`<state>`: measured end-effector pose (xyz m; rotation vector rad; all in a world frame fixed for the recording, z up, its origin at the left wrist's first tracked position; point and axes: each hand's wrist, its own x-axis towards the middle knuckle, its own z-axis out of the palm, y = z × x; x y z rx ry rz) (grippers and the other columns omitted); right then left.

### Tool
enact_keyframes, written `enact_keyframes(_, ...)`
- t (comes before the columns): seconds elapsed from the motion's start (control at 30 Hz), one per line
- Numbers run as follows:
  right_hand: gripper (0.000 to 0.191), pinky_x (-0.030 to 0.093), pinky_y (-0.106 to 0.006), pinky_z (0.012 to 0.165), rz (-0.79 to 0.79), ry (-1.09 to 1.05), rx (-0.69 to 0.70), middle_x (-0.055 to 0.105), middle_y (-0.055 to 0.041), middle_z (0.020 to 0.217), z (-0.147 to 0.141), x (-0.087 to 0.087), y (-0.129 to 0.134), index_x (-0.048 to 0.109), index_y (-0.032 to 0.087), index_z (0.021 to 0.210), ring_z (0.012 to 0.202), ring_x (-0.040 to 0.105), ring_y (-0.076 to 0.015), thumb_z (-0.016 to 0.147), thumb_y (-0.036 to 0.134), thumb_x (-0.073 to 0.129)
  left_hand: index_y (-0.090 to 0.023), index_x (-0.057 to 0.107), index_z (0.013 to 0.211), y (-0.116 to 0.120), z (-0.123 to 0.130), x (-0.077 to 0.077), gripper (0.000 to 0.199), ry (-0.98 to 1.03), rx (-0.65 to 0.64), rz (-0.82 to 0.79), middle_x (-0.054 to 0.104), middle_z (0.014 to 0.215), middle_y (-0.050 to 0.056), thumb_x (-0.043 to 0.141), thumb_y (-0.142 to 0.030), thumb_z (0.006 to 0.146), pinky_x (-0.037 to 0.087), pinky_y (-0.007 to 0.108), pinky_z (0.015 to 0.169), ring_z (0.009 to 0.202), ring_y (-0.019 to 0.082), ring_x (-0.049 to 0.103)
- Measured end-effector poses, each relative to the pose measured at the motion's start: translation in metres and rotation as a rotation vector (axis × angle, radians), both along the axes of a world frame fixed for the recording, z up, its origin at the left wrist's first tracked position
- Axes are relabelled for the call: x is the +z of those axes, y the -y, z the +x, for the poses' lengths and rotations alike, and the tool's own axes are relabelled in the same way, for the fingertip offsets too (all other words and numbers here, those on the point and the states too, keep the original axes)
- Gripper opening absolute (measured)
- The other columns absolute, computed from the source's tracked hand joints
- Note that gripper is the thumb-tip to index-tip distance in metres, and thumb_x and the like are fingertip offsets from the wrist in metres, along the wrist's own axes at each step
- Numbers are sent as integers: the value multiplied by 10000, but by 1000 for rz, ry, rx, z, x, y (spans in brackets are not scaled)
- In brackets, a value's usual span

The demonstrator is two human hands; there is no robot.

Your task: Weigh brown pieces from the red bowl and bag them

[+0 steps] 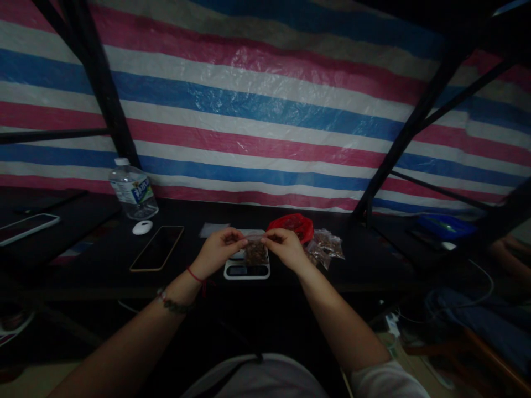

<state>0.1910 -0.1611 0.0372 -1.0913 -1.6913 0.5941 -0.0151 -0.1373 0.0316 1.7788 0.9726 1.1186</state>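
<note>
Near the middle of the frame, both hands meet over a small scale (247, 269) on a dark table (103, 260). The left hand (218, 251) and the right hand (286, 247) each pinch the top edge of a small clear bag (256, 251), thumb and fingertips clamped together on the plastic from either side. The bag hangs between them, just above the scale, and holds something brown and crumbly; what it is cannot be told in the dim light. The left wrist carries a red cord and a beaded band further down the forearm.

Just right of the right hand lies a red bag (292, 224), and beside it, further right, a heap of filled clear packets (326, 247) with the same brown contents. Behind the left hand a flat clear sheet (213, 229) rests on the table.

To the left of centre a phone (157, 249) lies face up, with a white oval case (142, 227) just above it and a water bottle (133, 190) standing behind that. Another phone-like slab (27, 226) sits at the far left edge. A striped red, white and blue tarp (265, 110) fills the upper frame behind black metal bars. At the right, a blue tray (446, 225) sits in shadow.
</note>
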Motion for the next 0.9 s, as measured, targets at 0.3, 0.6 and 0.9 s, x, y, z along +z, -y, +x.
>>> enact_keyframes(0.3,149,469,-243,611,-36,-94,-2,692,-21,717,0,-4,-3,696,177,764,654,625,-151,726,320,684,-151,667,800,-9,-6,-2,291,-54,6,-34,672,735,30,644,-432,730,481,264,644,666,150,603)
enact_keyframes(0.6,167,454,-244,602,-18,-92,-85,665,-23,704,-2,-3,-1,675,172,754,646,600,-148,746,336,645,-150,652,771,-6,-2,-5,290,-51,-14,25,662,749,33,622,-438,747,479,278,687,714,169,606)
enact_keyframes(0.9,141,463,-256,643,46,2,-46,683,-40,745,-8,-1,3,690,182,749,698,607,-160,759,318,652,-144,663,742,1,0,-3,309,-50,-2,29,668,723,36,654,-453,725,474,270,652,682,167,605)
